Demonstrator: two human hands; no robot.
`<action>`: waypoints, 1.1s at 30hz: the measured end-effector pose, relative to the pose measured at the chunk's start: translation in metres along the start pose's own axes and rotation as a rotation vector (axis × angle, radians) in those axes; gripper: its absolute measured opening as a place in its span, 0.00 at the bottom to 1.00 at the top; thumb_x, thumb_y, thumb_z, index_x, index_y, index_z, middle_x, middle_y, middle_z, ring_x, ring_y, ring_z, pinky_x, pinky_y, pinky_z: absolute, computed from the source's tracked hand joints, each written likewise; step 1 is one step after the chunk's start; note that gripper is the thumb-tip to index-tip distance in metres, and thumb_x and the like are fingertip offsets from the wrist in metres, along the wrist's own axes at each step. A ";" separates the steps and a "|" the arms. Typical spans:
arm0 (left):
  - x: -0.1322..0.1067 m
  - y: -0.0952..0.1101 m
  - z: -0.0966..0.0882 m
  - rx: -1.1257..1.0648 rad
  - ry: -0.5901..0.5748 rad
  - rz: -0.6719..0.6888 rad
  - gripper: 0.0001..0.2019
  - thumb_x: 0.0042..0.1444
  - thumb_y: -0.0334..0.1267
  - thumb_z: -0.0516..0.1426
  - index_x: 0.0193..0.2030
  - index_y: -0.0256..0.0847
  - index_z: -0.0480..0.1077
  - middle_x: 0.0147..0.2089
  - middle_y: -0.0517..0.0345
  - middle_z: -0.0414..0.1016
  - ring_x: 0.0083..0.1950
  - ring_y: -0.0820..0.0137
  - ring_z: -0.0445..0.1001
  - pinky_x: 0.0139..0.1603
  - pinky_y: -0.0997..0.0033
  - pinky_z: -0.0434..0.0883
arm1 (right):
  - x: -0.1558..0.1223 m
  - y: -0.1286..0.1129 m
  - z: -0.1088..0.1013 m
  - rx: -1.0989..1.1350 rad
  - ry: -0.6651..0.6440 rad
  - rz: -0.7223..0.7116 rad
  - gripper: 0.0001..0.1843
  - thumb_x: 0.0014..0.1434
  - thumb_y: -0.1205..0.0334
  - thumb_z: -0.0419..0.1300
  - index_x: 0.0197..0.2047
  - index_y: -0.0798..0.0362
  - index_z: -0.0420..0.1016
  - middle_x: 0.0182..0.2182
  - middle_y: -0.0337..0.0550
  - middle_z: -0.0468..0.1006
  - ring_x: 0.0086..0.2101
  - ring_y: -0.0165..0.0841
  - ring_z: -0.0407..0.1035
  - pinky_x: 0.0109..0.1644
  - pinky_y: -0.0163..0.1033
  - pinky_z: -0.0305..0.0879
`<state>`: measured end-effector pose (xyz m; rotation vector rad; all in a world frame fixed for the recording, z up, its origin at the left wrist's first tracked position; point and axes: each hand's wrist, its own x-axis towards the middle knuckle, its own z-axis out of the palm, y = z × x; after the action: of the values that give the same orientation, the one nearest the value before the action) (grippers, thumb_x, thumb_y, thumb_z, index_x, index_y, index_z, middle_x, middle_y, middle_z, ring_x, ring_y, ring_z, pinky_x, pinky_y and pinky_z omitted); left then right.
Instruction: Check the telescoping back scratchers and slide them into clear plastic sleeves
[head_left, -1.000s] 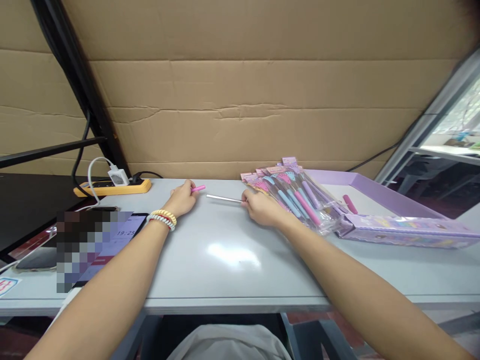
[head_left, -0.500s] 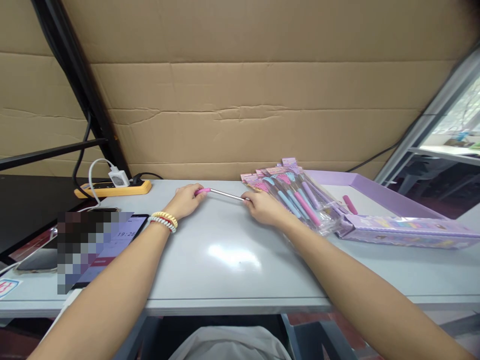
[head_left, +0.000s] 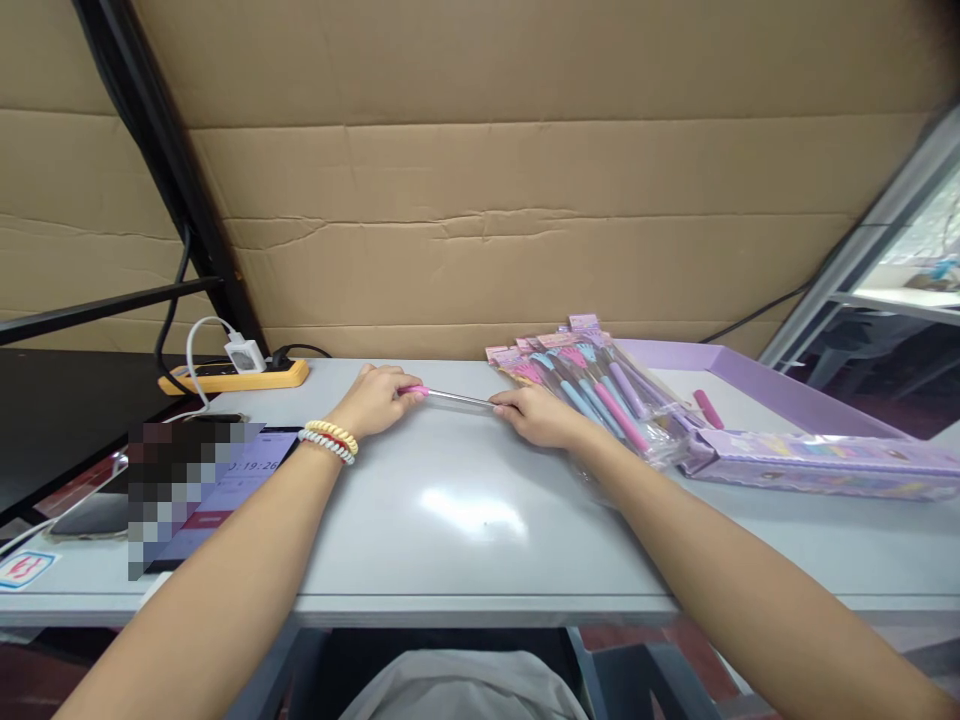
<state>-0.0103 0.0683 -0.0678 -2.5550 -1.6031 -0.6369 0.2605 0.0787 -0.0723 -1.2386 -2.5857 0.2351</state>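
Both your hands work on one line: your left hand (head_left: 375, 400) grips a pink handle (head_left: 415, 390), and your right hand (head_left: 536, 415) pinches the far end of the metal rod (head_left: 459, 399) meeting it. The rod spans your hands over the grey tabletop (head_left: 405, 540). Bagged, colourful sticks (head_left: 592, 390) lie just beside your right hand, near a lilac box (head_left: 817, 465) containing a pink piece (head_left: 707, 409).

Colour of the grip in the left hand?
The grip is pink; it shows in the head view.
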 end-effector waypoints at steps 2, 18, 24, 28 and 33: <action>-0.001 0.006 -0.003 0.040 0.011 -0.022 0.18 0.60 0.48 0.46 0.42 0.45 0.74 0.42 0.55 0.76 0.45 0.64 0.71 0.52 0.62 0.59 | 0.000 0.000 -0.001 -0.022 -0.003 0.021 0.17 0.63 0.60 0.46 0.39 0.55 0.75 0.33 0.47 0.77 0.33 0.33 0.66 0.38 0.33 0.57; -0.004 0.040 -0.008 0.080 -0.086 -0.161 0.18 0.57 0.50 0.46 0.40 0.52 0.76 0.35 0.58 0.78 0.37 0.63 0.73 0.34 0.67 0.61 | -0.004 -0.031 -0.009 -0.417 0.051 -0.008 0.15 0.63 0.61 0.46 0.40 0.53 0.74 0.33 0.48 0.77 0.33 0.35 0.69 0.32 0.37 0.49; -0.005 0.055 -0.006 0.080 -0.098 -0.184 0.18 0.57 0.49 0.45 0.39 0.51 0.76 0.34 0.56 0.78 0.37 0.61 0.73 0.33 0.66 0.61 | -0.006 -0.039 -0.009 -0.467 0.056 -0.027 0.16 0.64 0.60 0.45 0.43 0.53 0.73 0.34 0.49 0.77 0.31 0.35 0.70 0.31 0.37 0.49; -0.006 0.060 -0.005 0.119 -0.085 -0.183 0.18 0.58 0.49 0.45 0.38 0.52 0.76 0.33 0.56 0.78 0.37 0.59 0.73 0.32 0.65 0.60 | -0.007 -0.040 -0.007 -0.485 0.074 -0.031 0.16 0.63 0.62 0.45 0.43 0.53 0.73 0.34 0.50 0.77 0.31 0.36 0.70 0.31 0.37 0.50; -0.009 0.064 -0.005 0.125 -0.115 -0.151 0.18 0.59 0.47 0.45 0.39 0.51 0.75 0.32 0.56 0.78 0.35 0.60 0.73 0.29 0.66 0.58 | -0.010 -0.042 -0.007 -0.508 0.066 -0.076 0.14 0.61 0.65 0.46 0.41 0.55 0.73 0.32 0.51 0.77 0.31 0.37 0.70 0.32 0.38 0.51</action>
<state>0.0406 0.0304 -0.0555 -2.4399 -1.8235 -0.3917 0.2371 0.0451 -0.0568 -1.2616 -2.7159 -0.5006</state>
